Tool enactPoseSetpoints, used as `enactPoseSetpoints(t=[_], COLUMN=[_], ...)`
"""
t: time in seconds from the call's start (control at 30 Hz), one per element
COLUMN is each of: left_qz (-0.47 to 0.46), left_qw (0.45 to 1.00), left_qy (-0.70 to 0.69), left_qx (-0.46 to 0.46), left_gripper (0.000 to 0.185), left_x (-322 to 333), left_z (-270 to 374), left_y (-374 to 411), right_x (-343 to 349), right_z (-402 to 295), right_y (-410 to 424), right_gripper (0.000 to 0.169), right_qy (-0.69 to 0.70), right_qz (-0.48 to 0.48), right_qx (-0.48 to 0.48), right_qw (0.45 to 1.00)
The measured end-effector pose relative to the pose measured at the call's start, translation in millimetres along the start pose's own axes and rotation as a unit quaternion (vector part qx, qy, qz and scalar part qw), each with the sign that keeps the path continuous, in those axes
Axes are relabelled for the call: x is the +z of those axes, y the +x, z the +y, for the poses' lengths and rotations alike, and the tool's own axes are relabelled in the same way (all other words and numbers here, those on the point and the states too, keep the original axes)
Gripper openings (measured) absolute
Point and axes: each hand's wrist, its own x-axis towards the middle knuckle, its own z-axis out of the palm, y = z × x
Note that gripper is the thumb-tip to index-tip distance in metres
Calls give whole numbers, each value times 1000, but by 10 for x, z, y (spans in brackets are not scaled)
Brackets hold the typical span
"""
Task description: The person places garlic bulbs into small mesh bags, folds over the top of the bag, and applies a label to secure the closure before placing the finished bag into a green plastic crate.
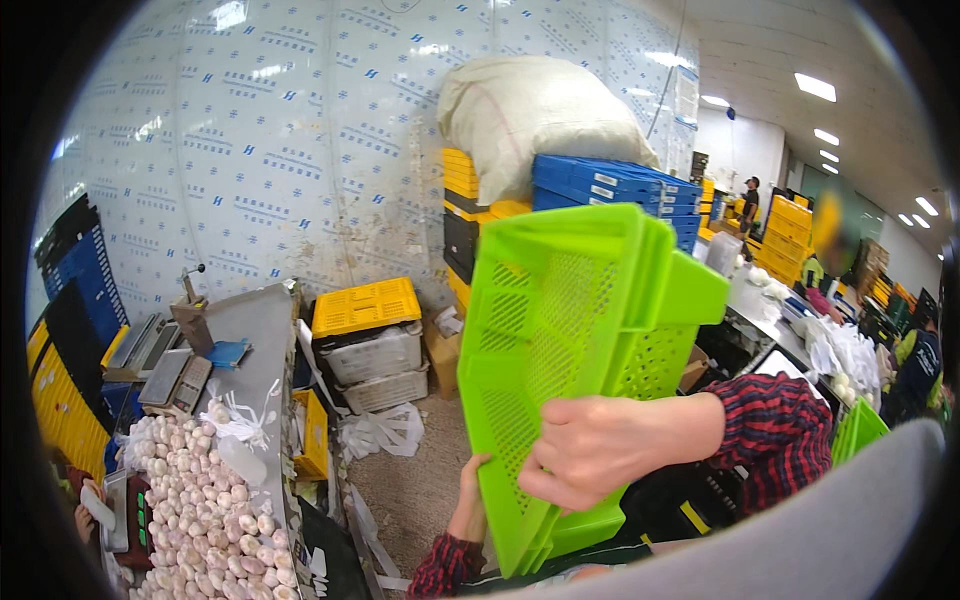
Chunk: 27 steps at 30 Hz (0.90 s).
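A bright green plastic crate (pixel 540 322) with perforated walls is held tilted on its side in front of me, its inside turned towards the left. My right hand (pixel 585 454) is closed over its near rim. Lower down, my left hand (pixel 474 491) grips the crate's lower left edge, with part of the fingers hidden behind it. More green plastic shows behind the rim; I cannot tell whether a second crate is nested there. Both wrists come out of red-and-dark checked sleeves.
Garlic bulbs (pixel 210 510) heap on a metal table (pixel 259 322) at left, beside scales (pixel 176 379) and a co-worker's hand (pixel 84 519). Yellow-lidded crates (pixel 367 307) stand on the floor near plastic scraps (pixel 382 431). Behind are blue crates (pixel 585 180) and a large white sack (pixel 540 105).
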Motion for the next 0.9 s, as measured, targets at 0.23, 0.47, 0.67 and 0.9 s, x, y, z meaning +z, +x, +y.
enactPoseSetpoints(t=[0.23, 0.47, 0.67, 0.9], left_qz=[5, 205, 337, 380], left_qw=[1000, 978, 938, 911], left_qy=[4, 39, 27, -20], left_qx=[25, 19, 79, 162], left_gripper=[56, 49, 44, 33], left_x=[-1266, -1810, -1896, -2207], left_z=[372, 940, 1419, 2526], left_y=[662, 1525, 2194, 3455], right_x=[1236, 2524, 3667, 4413], right_z=[785, 1759, 2274, 2425], right_y=[-121, -690, -911, -1167], right_gripper=[51, 55, 48, 62], right_qy=[152, 209, 188, 242], right_qz=[59, 32, 12, 18], right_qx=[-21, 95, 214, 463], right_qw=[986, 973, 959, 853])
